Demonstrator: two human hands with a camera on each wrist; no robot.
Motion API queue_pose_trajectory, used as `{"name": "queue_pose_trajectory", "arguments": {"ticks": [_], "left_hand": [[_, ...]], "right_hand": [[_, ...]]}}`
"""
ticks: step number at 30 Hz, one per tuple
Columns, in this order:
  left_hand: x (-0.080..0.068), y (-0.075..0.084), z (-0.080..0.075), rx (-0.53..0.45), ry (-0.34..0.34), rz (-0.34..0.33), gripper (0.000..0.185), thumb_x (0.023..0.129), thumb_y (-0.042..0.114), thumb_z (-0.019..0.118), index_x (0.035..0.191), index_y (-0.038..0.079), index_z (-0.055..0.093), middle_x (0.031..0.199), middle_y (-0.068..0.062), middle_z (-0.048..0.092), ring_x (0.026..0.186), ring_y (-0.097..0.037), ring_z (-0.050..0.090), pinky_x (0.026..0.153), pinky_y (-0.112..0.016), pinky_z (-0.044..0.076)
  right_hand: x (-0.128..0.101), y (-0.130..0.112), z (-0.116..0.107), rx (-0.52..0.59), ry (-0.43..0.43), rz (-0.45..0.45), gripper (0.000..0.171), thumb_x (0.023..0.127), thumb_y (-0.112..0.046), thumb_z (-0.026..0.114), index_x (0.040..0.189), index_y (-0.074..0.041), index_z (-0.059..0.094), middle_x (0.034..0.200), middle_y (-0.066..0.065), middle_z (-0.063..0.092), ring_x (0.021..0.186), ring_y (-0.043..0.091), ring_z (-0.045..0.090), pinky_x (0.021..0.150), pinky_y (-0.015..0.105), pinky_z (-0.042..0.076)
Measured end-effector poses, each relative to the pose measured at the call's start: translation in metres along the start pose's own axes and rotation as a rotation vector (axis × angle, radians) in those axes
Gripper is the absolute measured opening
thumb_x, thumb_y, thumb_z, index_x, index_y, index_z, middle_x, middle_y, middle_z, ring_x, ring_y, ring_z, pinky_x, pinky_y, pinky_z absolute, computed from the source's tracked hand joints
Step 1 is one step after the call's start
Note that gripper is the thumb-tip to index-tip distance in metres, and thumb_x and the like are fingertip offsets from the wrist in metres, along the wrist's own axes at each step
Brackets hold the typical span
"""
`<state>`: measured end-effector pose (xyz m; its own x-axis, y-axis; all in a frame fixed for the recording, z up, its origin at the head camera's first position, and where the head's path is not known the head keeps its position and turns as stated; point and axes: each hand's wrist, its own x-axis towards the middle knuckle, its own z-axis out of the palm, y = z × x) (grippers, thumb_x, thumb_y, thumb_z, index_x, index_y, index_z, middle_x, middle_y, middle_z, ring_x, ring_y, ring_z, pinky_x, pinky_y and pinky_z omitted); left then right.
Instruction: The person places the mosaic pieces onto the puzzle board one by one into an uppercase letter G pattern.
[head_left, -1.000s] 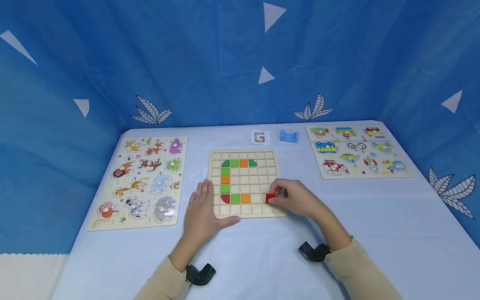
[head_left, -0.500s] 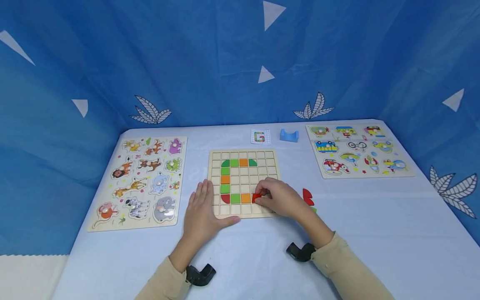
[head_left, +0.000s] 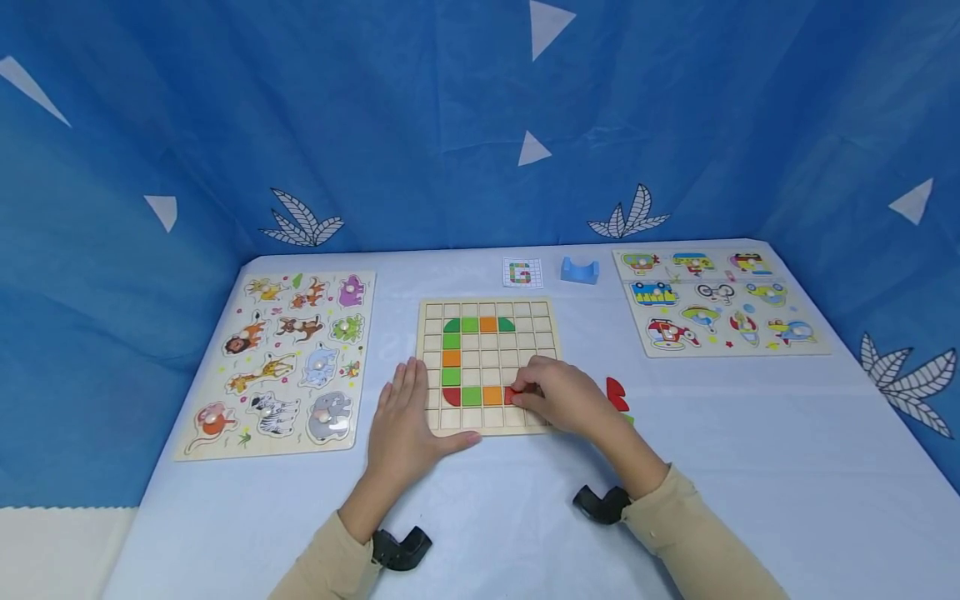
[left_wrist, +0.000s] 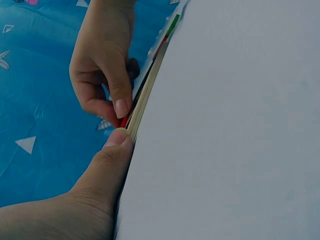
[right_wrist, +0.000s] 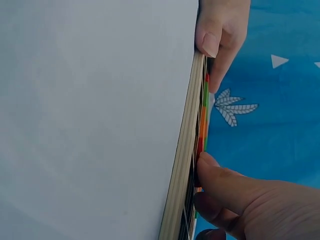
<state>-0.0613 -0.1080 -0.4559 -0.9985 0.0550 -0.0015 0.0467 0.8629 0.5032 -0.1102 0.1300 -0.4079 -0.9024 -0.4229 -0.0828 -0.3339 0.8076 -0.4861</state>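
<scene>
A wooden grid board (head_left: pixel 489 360) lies in the middle of the table, with green, orange and red tiles set in some cells along its top, left and bottom. My right hand (head_left: pixel 561 395) pinches a red square tile (head_left: pixel 509 396) at the bottom row, just right of an orange tile (head_left: pixel 492 396). Its thumb (right_wrist: pixel 220 177) is against the red piece in the right wrist view. My left hand (head_left: pixel 403 429) rests along the board's left side with straight fingers, its thumb (left_wrist: pixel 112 150) stretched along the front edge.
Red rounded pieces (head_left: pixel 616 393) and part of a green one (head_left: pixel 628 419) lie beside the right forearm. A pattern card (head_left: pixel 522 273) and a blue holder (head_left: pixel 580 271) stand behind the board. Animal (head_left: pixel 288 437) and vehicle (head_left: pixel 720 348) puzzles flank it.
My right hand has moved left along the bottom row with the red tile, which now sits lower, beside the orange one. The loose red pieces have come into sight. My left hand stays put.
</scene>
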Motion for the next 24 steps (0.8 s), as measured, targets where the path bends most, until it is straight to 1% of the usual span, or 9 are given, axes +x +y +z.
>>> {"name": "queue_pose_trajectory", "arguments": {"ticks": [3, 6, 12, 14, 16, 20, 24], "left_hand": [[0.0002, 0.0005, -0.0003, -0.003, -0.003, 0.002, 0.137, 0.061, 0.078, 0.076, 0.158, 0.002, 0.015, 0.167, -0.014, 0.012, 0.156, -0.031, 0.006, 0.125, -0.053, 0.012], [0.0003, 0.0005, -0.0008, 0.000, -0.005, 0.002, 0.137, 0.062, 0.078, 0.076, 0.158, 0.003, 0.015, 0.167, -0.014, 0.012, 0.156, -0.031, 0.005, 0.125, -0.054, 0.012], [0.0008, -0.0011, -0.0012, 0.009, 0.003, 0.006, 0.136, 0.062, 0.078, 0.075, 0.158, 0.002, 0.016, 0.167, -0.014, 0.013, 0.156, -0.031, 0.006, 0.125, -0.054, 0.012], [0.0004, -0.0015, -0.0010, 0.006, 0.003, 0.005, 0.136, 0.063, 0.078, 0.075, 0.158, 0.002, 0.016, 0.167, -0.014, 0.013, 0.156, -0.031, 0.006, 0.125, -0.054, 0.012], [-0.0001, -0.0016, -0.0007, 0.002, 0.000, 0.002, 0.136, 0.063, 0.079, 0.074, 0.158, 0.002, 0.016, 0.167, -0.014, 0.013, 0.156, -0.031, 0.006, 0.125, -0.054, 0.013], [-0.0006, -0.0014, 0.0000, -0.005, -0.005, 0.002, 0.136, 0.063, 0.079, 0.074, 0.158, 0.002, 0.016, 0.167, -0.015, 0.013, 0.156, -0.031, 0.006, 0.125, -0.054, 0.012], [-0.0003, -0.0006, 0.0002, 0.001, -0.001, 0.006, 0.136, 0.063, 0.079, 0.074, 0.158, 0.002, 0.016, 0.167, -0.014, 0.013, 0.156, -0.031, 0.006, 0.125, -0.054, 0.013]], "right_hand": [[-0.0029, 0.0014, -0.0008, -0.031, 0.024, -0.018, 0.011, 0.081, -0.025, 0.083, 0.091, -0.022, 0.080, 0.082, -0.013, 0.061, 0.072, 0.006, 0.053, 0.064, 0.022, 0.046], [-0.0057, 0.0041, -0.0019, -0.031, 0.044, -0.027, 0.016, 0.080, -0.025, 0.084, 0.095, -0.021, 0.081, 0.084, -0.013, 0.062, 0.072, 0.005, 0.053, 0.063, 0.021, 0.046], [-0.0050, 0.0067, 0.0001, -0.012, 0.048, -0.053, 0.018, 0.083, -0.030, 0.082, 0.099, -0.024, 0.078, 0.091, -0.015, 0.065, 0.081, 0.004, 0.057, 0.074, 0.022, 0.052], [-0.0036, 0.0048, 0.0015, -0.019, 0.048, -0.057, 0.018, 0.082, -0.033, 0.082, 0.098, -0.026, 0.077, 0.091, -0.015, 0.066, 0.082, 0.004, 0.058, 0.075, 0.022, 0.052], [-0.0025, 0.0028, 0.0029, -0.028, 0.051, -0.058, 0.018, 0.082, -0.034, 0.082, 0.097, -0.026, 0.077, 0.091, -0.014, 0.066, 0.082, 0.005, 0.057, 0.073, 0.023, 0.051], [-0.0022, -0.0004, 0.0045, -0.025, 0.061, -0.057, 0.019, 0.081, -0.029, 0.083, 0.098, -0.024, 0.077, 0.091, -0.012, 0.065, 0.079, 0.006, 0.055, 0.070, 0.023, 0.050], [-0.0021, -0.0007, 0.0051, -0.018, 0.055, -0.077, 0.022, 0.083, -0.024, 0.081, 0.105, -0.022, 0.078, 0.095, -0.010, 0.065, 0.080, 0.005, 0.055, 0.070, 0.022, 0.050]]}}
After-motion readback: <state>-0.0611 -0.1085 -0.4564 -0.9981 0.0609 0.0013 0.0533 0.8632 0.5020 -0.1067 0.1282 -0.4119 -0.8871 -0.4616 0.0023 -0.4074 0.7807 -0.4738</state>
